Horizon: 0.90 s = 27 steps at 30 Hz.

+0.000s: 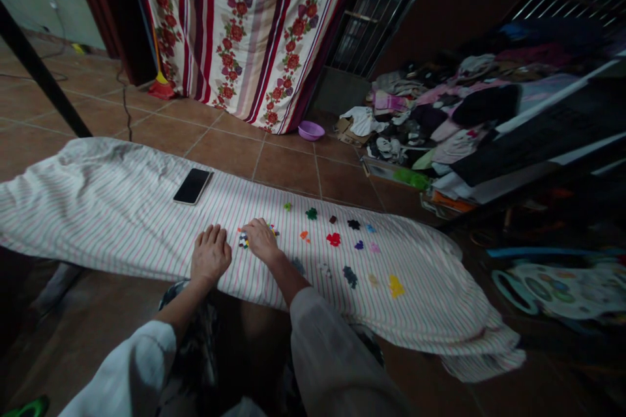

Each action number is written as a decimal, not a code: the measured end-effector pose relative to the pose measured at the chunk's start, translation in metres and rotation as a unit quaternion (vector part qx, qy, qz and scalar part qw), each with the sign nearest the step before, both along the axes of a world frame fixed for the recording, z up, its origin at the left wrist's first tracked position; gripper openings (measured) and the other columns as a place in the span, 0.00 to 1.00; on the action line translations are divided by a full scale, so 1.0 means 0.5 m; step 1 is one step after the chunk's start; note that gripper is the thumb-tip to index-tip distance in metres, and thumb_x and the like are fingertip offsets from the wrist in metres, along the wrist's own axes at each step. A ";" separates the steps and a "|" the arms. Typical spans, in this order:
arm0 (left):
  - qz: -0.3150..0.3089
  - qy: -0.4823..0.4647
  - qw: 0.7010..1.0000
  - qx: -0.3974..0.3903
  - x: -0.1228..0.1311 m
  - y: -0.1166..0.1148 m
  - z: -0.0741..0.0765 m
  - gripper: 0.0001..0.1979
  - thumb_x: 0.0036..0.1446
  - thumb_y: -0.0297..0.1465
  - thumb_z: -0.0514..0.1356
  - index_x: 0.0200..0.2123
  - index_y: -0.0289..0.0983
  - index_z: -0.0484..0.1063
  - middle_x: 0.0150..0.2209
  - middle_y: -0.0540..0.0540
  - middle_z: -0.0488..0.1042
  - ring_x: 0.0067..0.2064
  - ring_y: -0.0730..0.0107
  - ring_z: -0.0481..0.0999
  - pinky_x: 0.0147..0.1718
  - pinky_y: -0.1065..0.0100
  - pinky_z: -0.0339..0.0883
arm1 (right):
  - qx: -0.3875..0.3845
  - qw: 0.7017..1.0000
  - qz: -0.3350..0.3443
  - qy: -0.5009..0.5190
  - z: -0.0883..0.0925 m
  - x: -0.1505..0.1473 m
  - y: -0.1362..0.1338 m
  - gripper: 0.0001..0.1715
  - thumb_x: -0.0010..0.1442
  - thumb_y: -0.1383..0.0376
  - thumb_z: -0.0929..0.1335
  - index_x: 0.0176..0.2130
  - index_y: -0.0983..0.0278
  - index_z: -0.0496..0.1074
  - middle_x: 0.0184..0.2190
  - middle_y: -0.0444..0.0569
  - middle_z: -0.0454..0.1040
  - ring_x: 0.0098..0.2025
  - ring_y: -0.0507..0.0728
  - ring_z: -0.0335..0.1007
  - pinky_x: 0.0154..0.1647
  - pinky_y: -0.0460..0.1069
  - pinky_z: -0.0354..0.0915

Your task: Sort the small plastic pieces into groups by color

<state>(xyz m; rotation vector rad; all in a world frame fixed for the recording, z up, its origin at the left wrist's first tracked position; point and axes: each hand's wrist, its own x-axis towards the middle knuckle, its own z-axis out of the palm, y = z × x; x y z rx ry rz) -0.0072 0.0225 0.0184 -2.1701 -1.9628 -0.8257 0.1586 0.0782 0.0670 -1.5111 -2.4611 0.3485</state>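
A striped cloth [122, 208] covers a long low surface in front of me. My left hand [210, 253] lies flat on it, palm down, fingers stretched out, holding nothing. My right hand [261, 239] rests just beside it, fingers curled down over a small mixed heap of coloured pieces [243, 239]; whether it grips any piece is hidden. To the right lie separate small piles sorted by colour: a green pile [312, 213], a red pile [334, 239], a dark blue pile [353, 224], a yellow pile [395, 286]. A black phone [192, 186] lies face up to the upper left.
A floral striped curtain [249, 26] hangs behind. A purple bowl [311, 130] sits on the tiled floor. A heap of clothes [440, 117] fills the right side, with a colourful toy [562, 287] below. A dark pole [39, 71] slants at left.
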 end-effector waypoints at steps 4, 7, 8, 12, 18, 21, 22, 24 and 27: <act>0.004 -0.015 1.000 -0.010 0.003 -0.001 0.005 0.20 0.60 0.30 0.51 0.52 0.33 0.73 0.58 0.32 0.73 0.63 0.46 0.67 0.62 0.47 0.57 | -0.008 1.000 -0.013 -0.024 0.000 -0.005 0.012 0.18 0.66 0.73 0.64 0.44 0.59 0.81 0.41 0.52 0.77 0.49 0.60 0.66 0.51 0.52 0.62; 0.005 -0.008 1.000 -0.010 0.004 -0.002 0.006 0.20 0.60 0.30 0.50 0.53 0.33 0.73 0.58 0.32 0.73 0.63 0.46 0.68 0.61 0.47 0.57 | -0.009 0.999 -0.020 -0.049 0.003 -0.009 0.017 0.18 0.65 0.73 0.64 0.43 0.59 0.81 0.40 0.52 0.78 0.48 0.60 0.68 0.50 0.51 0.63; 0.006 -0.005 1.000 -0.007 0.004 -0.002 0.006 0.20 0.60 0.30 0.50 0.53 0.33 0.73 0.58 0.32 0.73 0.63 0.46 0.68 0.61 0.47 0.57 | -0.012 0.998 -0.022 -0.057 0.004 -0.011 0.019 0.17 0.65 0.73 0.64 0.43 0.59 0.81 0.40 0.52 0.78 0.48 0.59 0.68 0.50 0.51 0.62; 0.009 0.010 1.000 0.004 0.003 -0.001 0.005 0.19 0.60 0.30 0.51 0.52 0.34 0.73 0.57 0.35 0.74 0.62 0.47 0.69 0.60 0.49 0.59 | -0.030 0.997 -0.029 -0.064 0.013 -0.018 0.022 0.16 0.64 0.74 0.65 0.43 0.61 0.81 0.42 0.54 0.79 0.49 0.59 0.69 0.49 0.51 0.62; 0.006 0.013 1.000 0.005 0.003 -0.001 0.005 0.19 0.61 0.30 0.51 0.52 0.35 0.73 0.57 0.35 0.75 0.62 0.48 0.69 0.61 0.49 0.59 | -0.030 0.997 -0.043 -0.053 0.016 -0.021 0.018 0.13 0.65 0.71 0.65 0.41 0.62 0.79 0.42 0.54 0.78 0.49 0.59 0.69 0.49 0.51 0.62; 0.004 0.014 1.000 0.004 0.002 -0.002 0.007 0.19 0.61 0.31 0.50 0.52 0.34 0.72 0.57 0.34 0.74 0.62 0.48 0.69 0.61 0.49 0.59 | -0.025 0.998 -0.031 -0.052 0.017 -0.019 0.014 0.11 0.66 0.70 0.65 0.41 0.62 0.78 0.43 0.54 0.78 0.50 0.59 0.68 0.51 0.51 0.61; 0.001 0.011 1.000 0.001 0.002 -0.002 0.008 0.19 0.61 0.30 0.50 0.52 0.33 0.72 0.57 0.34 0.74 0.62 0.47 0.69 0.61 0.49 0.59 | -0.023 0.998 -0.026 -0.047 0.017 -0.018 0.012 0.11 0.66 0.70 0.65 0.41 0.62 0.78 0.43 0.53 0.78 0.50 0.59 0.68 0.52 0.51 0.61; -0.002 0.004 1.000 -0.003 0.003 -0.003 0.009 0.19 0.61 0.30 0.50 0.52 0.33 0.72 0.57 0.33 0.74 0.63 0.47 0.68 0.61 0.48 0.58 | -0.015 0.999 -0.022 -0.032 0.017 -0.017 0.010 0.10 0.65 0.71 0.65 0.41 0.62 0.77 0.42 0.52 0.78 0.49 0.58 0.68 0.54 0.51 0.61; -0.004 0.000 1.000 -0.001 0.003 -0.004 0.010 0.19 0.61 0.30 0.50 0.51 0.32 0.72 0.57 0.32 0.74 0.62 0.46 0.68 0.61 0.47 0.58 | -0.006 0.999 -0.032 -0.007 0.018 -0.016 0.003 0.08 0.66 0.71 0.65 0.40 0.62 0.75 0.42 0.50 0.78 0.48 0.57 0.69 0.54 0.51 0.61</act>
